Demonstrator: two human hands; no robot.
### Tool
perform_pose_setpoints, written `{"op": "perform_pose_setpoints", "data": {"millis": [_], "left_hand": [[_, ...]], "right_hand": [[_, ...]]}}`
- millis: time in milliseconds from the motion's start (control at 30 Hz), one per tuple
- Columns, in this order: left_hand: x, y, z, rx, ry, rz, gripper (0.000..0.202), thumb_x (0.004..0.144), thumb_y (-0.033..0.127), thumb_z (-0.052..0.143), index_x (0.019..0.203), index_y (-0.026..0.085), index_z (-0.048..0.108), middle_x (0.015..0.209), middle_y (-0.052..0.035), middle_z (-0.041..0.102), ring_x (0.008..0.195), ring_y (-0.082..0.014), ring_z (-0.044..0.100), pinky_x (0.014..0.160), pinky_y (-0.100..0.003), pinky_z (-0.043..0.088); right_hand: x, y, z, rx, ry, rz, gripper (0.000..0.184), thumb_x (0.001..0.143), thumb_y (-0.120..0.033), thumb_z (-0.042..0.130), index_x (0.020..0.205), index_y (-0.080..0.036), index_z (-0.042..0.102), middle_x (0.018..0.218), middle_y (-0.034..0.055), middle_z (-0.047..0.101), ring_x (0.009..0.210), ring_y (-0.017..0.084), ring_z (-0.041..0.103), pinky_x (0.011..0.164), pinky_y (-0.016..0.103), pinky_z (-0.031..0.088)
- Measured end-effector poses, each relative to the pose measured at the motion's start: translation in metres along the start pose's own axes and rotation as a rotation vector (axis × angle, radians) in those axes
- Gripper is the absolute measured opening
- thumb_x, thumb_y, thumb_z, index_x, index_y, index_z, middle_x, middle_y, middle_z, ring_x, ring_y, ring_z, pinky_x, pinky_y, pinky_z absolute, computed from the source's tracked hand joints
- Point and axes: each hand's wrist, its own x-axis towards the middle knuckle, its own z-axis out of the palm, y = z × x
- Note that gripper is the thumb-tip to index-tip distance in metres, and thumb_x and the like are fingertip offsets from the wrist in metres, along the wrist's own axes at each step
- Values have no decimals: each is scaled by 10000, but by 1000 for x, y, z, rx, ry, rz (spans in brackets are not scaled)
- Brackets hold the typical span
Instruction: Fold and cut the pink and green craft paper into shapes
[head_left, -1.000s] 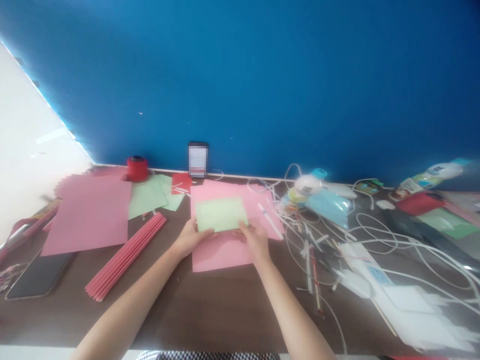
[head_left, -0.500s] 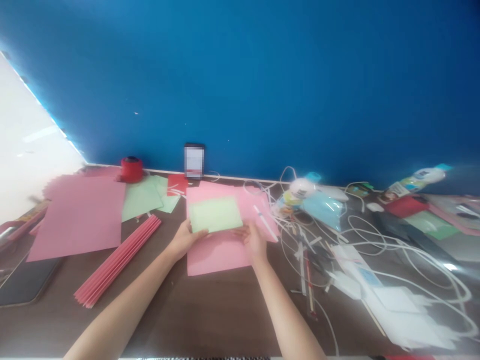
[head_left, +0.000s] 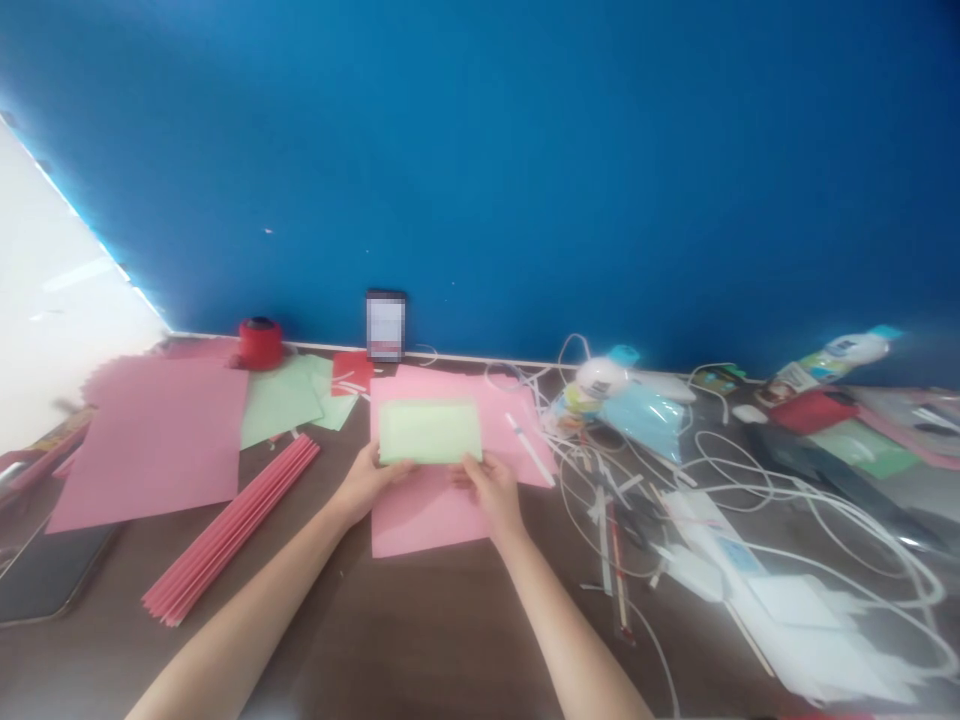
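A pale green rectangle of paper [head_left: 430, 430] is held level over pink paper sheets [head_left: 427, 525] in the middle of the table. My left hand [head_left: 369, 480] grips its lower left corner, thumb along the near edge. My right hand [head_left: 491, 488] pinches its lower right corner, the other fingers tucked underneath. A white pen-like stick [head_left: 529, 450] lies on the pink sheets, right of the green paper. To the left of my left hand lies a pleated pink paper strip [head_left: 232, 530], folded like a fan.
Larger pink sheets [head_left: 157, 440] and green sheets [head_left: 281, 405] lie at left, near a red round object [head_left: 260, 343]. A phone [head_left: 386, 325] leans on the blue wall [head_left: 480, 180]. White cables [head_left: 750, 480], a glue bottle [head_left: 600, 378] and a power strip [head_left: 720, 560] crowd the right.
The green paper has turned slightly, so its edges now run more level. My right hand has shifted a little to the left along its near edge.
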Motion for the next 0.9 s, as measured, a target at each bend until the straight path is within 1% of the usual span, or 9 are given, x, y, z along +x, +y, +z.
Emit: {"op": "perform_pose_setpoints", "data": {"millis": [167,300,367,467,567,633,700,800,900], "left_hand": [[-2,-3,2,80,67,59,490,611,309,732,1043,130,587,1032,-123,651,909,-259,620,798,-382,496],[-5,-5,6,159,103,63,451,613,331,726,991,111,612,929,-113,681,831,-251,638,753,-373,507],[-6,-4,9,178,112,53,433,605,337,729,953,103,623,901,-110,687,810,-250,642,728,-363,514],[-9,-1,12,117,94,-4,441,584,325,746,938,95,621,855,-110,695,781,-256,653,717,-369,525],[-8,-1,13,-33,34,-58,443,620,321,727,978,92,602,863,-117,697,791,-253,660,768,-393,522],[-7,-2,13,-110,-16,-83,422,656,328,702,988,90,596,896,-122,692,818,-247,658,804,-396,514],[-6,-5,11,-136,-44,-99,406,667,325,696,983,91,598,918,-121,688,845,-243,654,818,-386,513],[-4,-7,9,-151,-38,-115,385,661,317,704,963,98,608,919,-114,689,848,-240,654,802,-373,521],[-3,-8,8,-168,-38,-132,383,654,330,709,945,99,617,889,-111,694,833,-243,658,780,-372,526]], "right_hand": [[-2,1,7,152,-107,78,310,652,-399,701,813,-144,632,645,46,687,568,161,648,570,268,519],[-6,3,12,107,-200,103,288,634,-362,718,786,-123,666,679,65,692,583,167,646,583,276,513],[-7,5,13,86,-212,91,274,632,-344,720,790,-124,678,701,71,696,595,173,644,577,280,510],[-7,7,13,79,-174,38,260,623,-333,723,790,-137,685,701,63,696,583,173,634,570,290,508],[-6,7,11,0,-120,-12,238,620,-346,719,710,-128,690,639,60,683,559,169,624,573,291,505],[-6,6,11,-43,-83,-7,248,623,-364,713,673,-123,687,602,61,674,548,169,624,556,280,499],[-7,4,11,-59,-57,24,284,636,-396,695,684,-117,683,597,69,674,544,174,630,516,262,487],[-8,1,11,-67,-32,53,343,660,-444,662,758,-115,670,600,73,676,543,179,636,483,247,472],[-8,-1,10,-100,-10,22,338,661,-453,659,753,-127,650,563,50,663,497,161,617,498,252,478]]}}
